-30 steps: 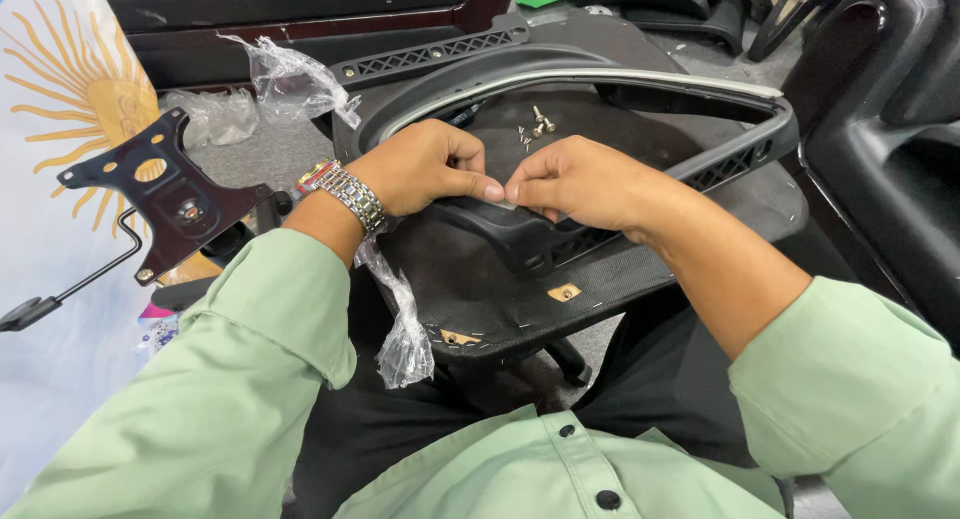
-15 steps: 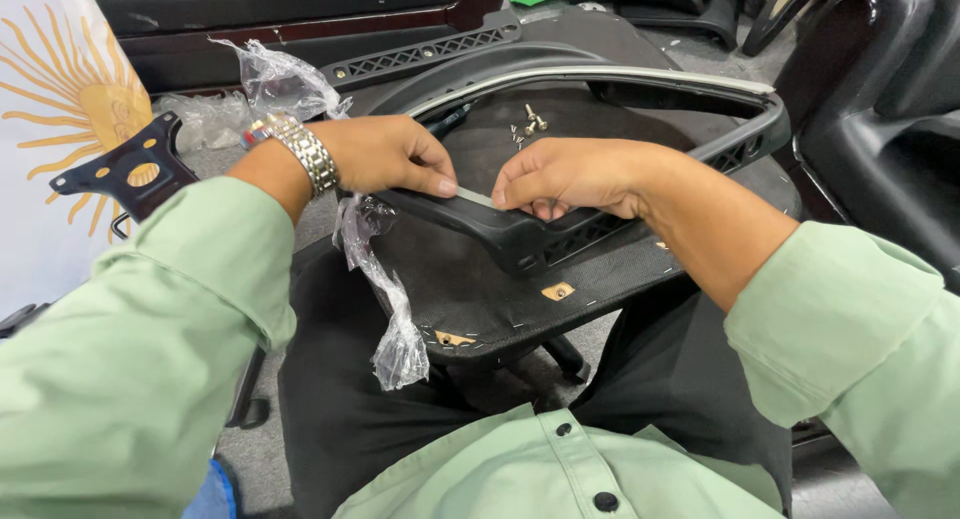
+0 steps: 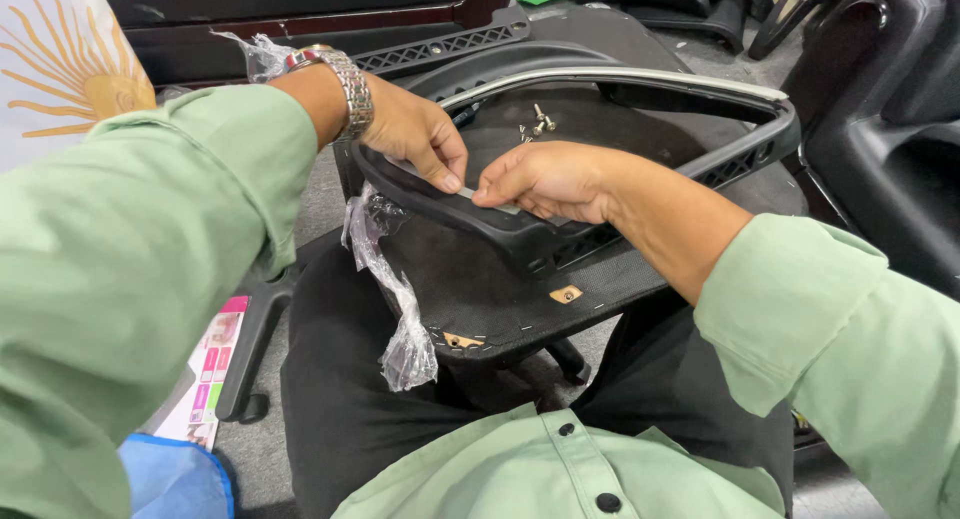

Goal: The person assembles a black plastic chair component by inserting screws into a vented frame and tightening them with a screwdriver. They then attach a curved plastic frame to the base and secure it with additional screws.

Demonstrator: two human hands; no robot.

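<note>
A black plastic chair armrest frame (image 3: 640, 129) lies across an upturned black chair seat (image 3: 500, 289) on my lap. My left hand (image 3: 415, 134), with a metal watch on its wrist, presses its thumb on the near curved bar of the frame. My right hand (image 3: 545, 179) pinches a thin clear strip (image 3: 490, 201) on the same bar, fingertips almost touching the left thumb. A few loose screws (image 3: 535, 124) rest on the seat inside the frame. A crumpled clear plastic wrap (image 3: 395, 299) hangs off the seat's left edge.
More black chair parts (image 3: 880, 109) stand at the right and far side. A cloth with a yellow sun (image 3: 70, 74) lies at the far left. A pink and white printed sheet (image 3: 215, 374) lies on the grey floor by a black chair leg (image 3: 250, 339).
My view has shifted left and closer. My left arm has risen across the frame, covering the metal bracket on the left. Both hands have stayed on the bar, working the strip.
</note>
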